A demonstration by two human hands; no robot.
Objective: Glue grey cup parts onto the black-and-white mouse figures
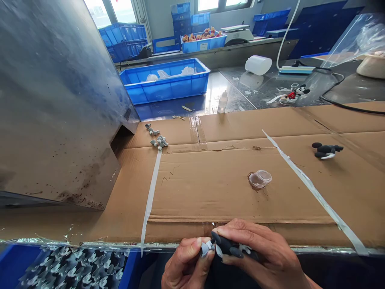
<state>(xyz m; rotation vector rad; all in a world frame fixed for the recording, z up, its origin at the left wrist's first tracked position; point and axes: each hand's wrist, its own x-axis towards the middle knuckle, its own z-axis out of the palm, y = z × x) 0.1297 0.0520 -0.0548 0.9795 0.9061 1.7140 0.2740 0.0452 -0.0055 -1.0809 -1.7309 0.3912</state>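
Note:
Low at the table's front edge, my left hand (188, 263) pinches a small light grey piece (207, 248) between thumb and fingertips. My right hand (258, 251) is closed around a small dark figure (226, 243) with white parts, its end meeting the grey piece. Whether the two are joined I cannot tell, as fingers cover part of both. A similar dark figure (326, 150) with a white part lies on the cardboard at the right. Several small grey pieces (160, 142) sit in a cluster at the upper left of the cardboard.
A blue bin (128, 267) full of grey pieces stands below the edge at left. A metal housing (60, 100) blocks the left side. On the cardboard (204, 188) is a clear cup (260, 179). Behind are a small bottle (223, 102), a blue crate (171, 86) and a painted figurine (294, 94).

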